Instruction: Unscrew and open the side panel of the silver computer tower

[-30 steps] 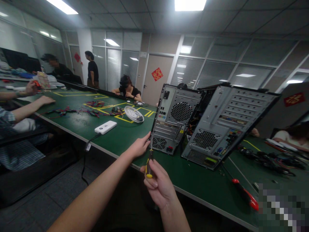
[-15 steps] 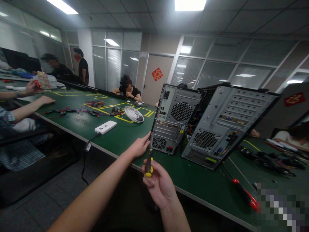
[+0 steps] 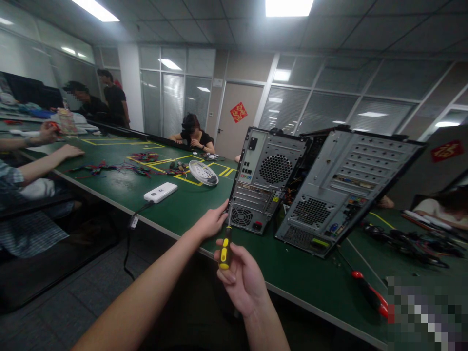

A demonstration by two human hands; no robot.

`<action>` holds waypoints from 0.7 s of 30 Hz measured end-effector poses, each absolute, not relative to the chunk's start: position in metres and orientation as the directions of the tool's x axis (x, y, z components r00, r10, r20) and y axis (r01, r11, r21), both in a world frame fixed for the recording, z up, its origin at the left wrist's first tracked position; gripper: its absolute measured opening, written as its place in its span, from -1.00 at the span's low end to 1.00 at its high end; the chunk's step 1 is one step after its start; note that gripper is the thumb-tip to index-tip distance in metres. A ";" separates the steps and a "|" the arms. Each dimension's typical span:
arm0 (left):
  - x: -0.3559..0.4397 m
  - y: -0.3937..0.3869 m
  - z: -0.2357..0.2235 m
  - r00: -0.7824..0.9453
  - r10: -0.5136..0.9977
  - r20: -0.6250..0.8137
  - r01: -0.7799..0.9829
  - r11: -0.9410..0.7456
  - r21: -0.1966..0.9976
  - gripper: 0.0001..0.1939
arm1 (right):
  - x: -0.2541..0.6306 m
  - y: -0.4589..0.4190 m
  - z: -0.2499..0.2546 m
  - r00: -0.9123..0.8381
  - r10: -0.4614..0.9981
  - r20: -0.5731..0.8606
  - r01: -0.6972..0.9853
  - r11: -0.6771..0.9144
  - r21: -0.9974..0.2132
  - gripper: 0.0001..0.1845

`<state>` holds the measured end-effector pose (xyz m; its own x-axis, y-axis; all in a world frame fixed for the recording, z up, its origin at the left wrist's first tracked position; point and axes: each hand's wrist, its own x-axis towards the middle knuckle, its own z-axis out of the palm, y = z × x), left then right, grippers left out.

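Observation:
My right hand [image 3: 241, 275] grips the yellow-and-black handle of a screwdriver [image 3: 225, 251] between thumb and fingers. Its shaft points up and away, the tip at the lower left edge of a computer case [image 3: 252, 190]. I cannot make out the screw there. My left hand [image 3: 211, 223] holds that same lower left edge, close beside the shaft, with its fingertips partly hidden. The case stands with its back panel, fan grilles and ports towards me. A second, wider computer case [image 3: 310, 195] stands tilted just to its right.
On the green table [image 3: 190, 214] lie a white power bank [image 3: 161, 192] with a cable, wire bundles [image 3: 109, 168] and a white round tray [image 3: 203, 173]. At right are a red-and-black screwdriver [image 3: 371, 295] and black cables [image 3: 405, 243]. A co-worker's hands [image 3: 69, 152] rest at left.
The screwdriver handle has turned about its axis, so more of its yellow grip faces me. Both hands stay in nearly the same place. A standing person in the background has shifted left.

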<state>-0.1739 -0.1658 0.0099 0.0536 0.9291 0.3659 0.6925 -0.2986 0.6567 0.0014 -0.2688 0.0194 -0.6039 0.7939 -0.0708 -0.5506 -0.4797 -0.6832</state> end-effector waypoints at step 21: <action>-0.173 -0.167 0.012 0.044 0.930 0.364 0.675 -0.297 0.676 -0.35 | 0.002 -0.269 0.021 -0.558 0.827 -0.068 -0.526 -0.416 -0.742 -0.55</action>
